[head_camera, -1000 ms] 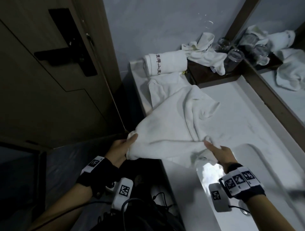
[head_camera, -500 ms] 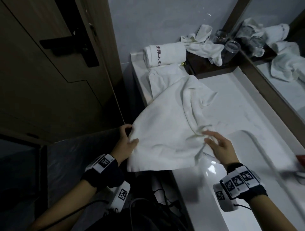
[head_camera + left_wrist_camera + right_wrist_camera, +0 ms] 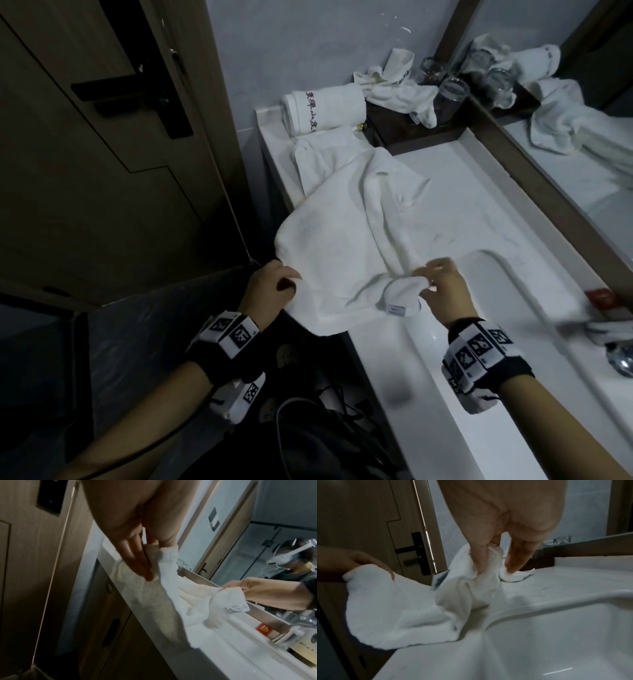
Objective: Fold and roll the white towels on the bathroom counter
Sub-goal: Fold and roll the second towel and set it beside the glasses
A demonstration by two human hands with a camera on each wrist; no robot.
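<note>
On the counter [image 3: 486, 219], near its front edge beside the sink [image 3: 534, 308]: a white towel [image 3: 342, 233], spread loose and rumpled, its near part hanging over the counter's front edge. Not yet folded flat, going by the creases and the ridge running down its middle. Left hand [image 3: 274, 284] pinching the towel's left near edge, fingers and thumb closed on the cloth, plain in the left wrist view [image 3: 137, 555]. Right hand [image 3: 442, 284] pinching a bunched near corner with a small label, thumb and forefinger closed on it in the right wrist view [image 3: 489, 555]. Hands apart, the near edge slack between them.

Farther back, by the wall: one rolled towel [image 3: 322, 109] with dark lettering, lying on its side, apparently finished. Just in front of it, a second flat towel [image 3: 322, 154], partly under the held one, unrolled. Behind, on a dark tray [image 3: 394, 126], a crumpled towel [image 3: 400, 92] next to some glasses [image 3: 452, 96], untouched as far as can be seen.

Judged from this: early to middle of the task. One roll done; the held towel only at the straightening stage, with folding and rolling still ahead; at least two more towels waiting. Probably next: pulling the near edge taut and laying it square before the first fold.

At the far right, a faucet [image 3: 623, 359] and a red packet [image 3: 601, 297].
</note>
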